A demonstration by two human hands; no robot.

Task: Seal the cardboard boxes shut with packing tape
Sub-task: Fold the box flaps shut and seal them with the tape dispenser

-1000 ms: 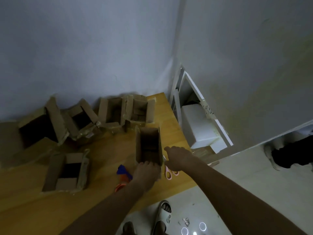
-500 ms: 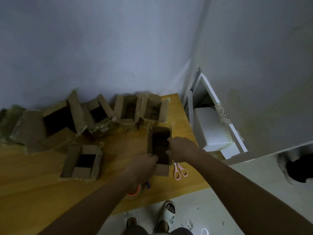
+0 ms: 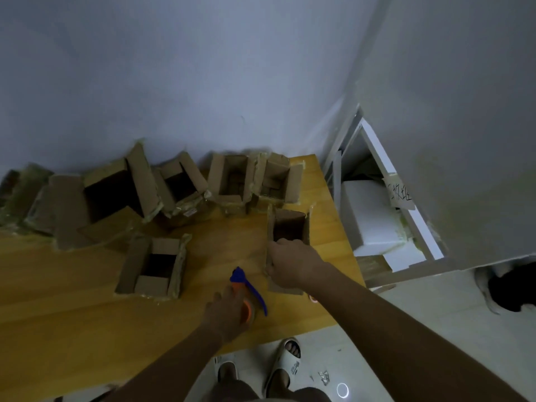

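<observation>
Right hand grips near flap of open cardboard box by table's right edge. Left hand curls round tape dispenser near front edge.

Both forearms are bare, with no sleeves, and the feet wear pale chunky slide sandals (open-toed) below dark shorts.

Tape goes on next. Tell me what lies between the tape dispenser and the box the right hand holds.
Nothing visible does. The left hand is at the tape dispenser, and only bare table separates it from the open box that the right hand grips.
</observation>
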